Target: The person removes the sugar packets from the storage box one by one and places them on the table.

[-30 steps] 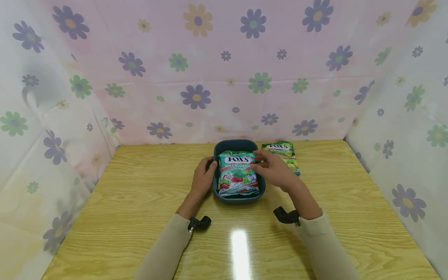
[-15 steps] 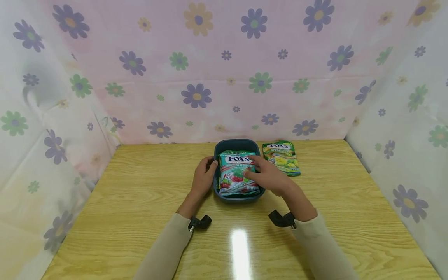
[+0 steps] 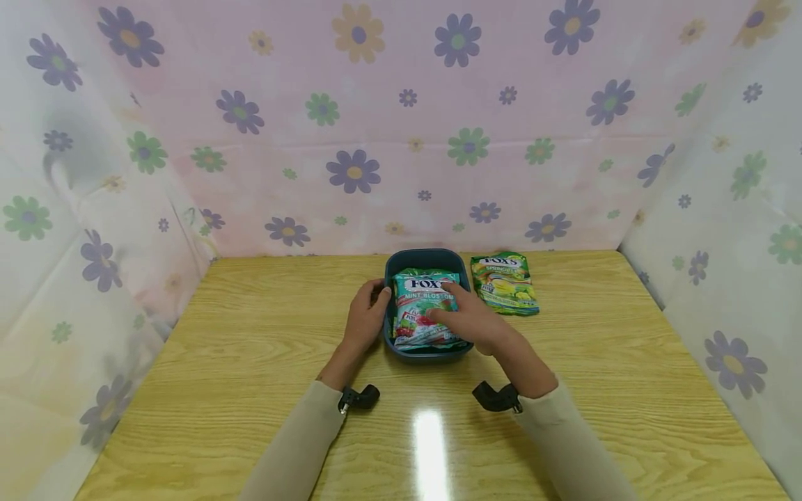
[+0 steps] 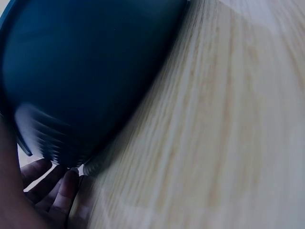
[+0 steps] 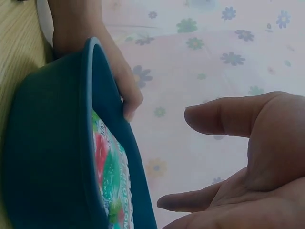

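A dark teal plastic bin [image 3: 428,358] stands on the table, with a Fox's Mint Blossom candy bag [image 3: 415,321] lying on top inside it. Green and yellow edges of other packaging peek out beneath that bag. My left hand [image 3: 365,314] holds the bin's left side, thumb hooked over the rim [image 5: 91,71] and fingers against the outer wall [image 4: 86,71]. Over the bin's right side my right hand [image 3: 479,323] hovers, thumb and fingers [image 5: 190,200] spread apart above the candy bag, with nothing between them.
A green and yellow Fox's candy bag [image 3: 506,285] lies flat on the wooden table [image 3: 263,334], just right of the bin. Flowered cloth [image 3: 401,125] walls in the table's back and both sides.
My right hand has shifted left, from beside the bin's right rim to over the candy bag inside. The left hand keeps its hold on the bin.
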{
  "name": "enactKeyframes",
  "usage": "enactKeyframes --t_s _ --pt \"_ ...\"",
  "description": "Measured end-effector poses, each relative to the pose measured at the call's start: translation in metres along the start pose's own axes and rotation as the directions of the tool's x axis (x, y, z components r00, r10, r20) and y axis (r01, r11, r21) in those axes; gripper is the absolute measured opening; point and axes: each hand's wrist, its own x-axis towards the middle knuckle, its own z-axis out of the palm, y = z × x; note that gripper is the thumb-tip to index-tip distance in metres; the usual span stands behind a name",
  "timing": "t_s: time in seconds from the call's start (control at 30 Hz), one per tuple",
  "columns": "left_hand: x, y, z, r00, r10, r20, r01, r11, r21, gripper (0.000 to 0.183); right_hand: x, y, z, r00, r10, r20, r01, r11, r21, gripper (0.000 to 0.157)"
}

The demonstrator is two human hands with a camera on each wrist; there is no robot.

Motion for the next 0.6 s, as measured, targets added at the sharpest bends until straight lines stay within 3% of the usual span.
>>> enactKeyframes --t_s 0.33,0.6 --pt "-0.0004 0.0013 0.0007 1.0 0.012 -0.007 -0.012 1.0 -0.003 0.045 0.0015 0.0009 0.001 1.0 0.013 -0.026 -0.013 1.0 -0.007 0.085" --pt "-0.0019 0.0039 0.0002 1.0 0.01 -0.007 -0.01 1.0 -0.007 0.044 0.0048 0.0015 0.0021 0.997 0.07 -0.03 -0.07 0.997 -0.018 0.09"
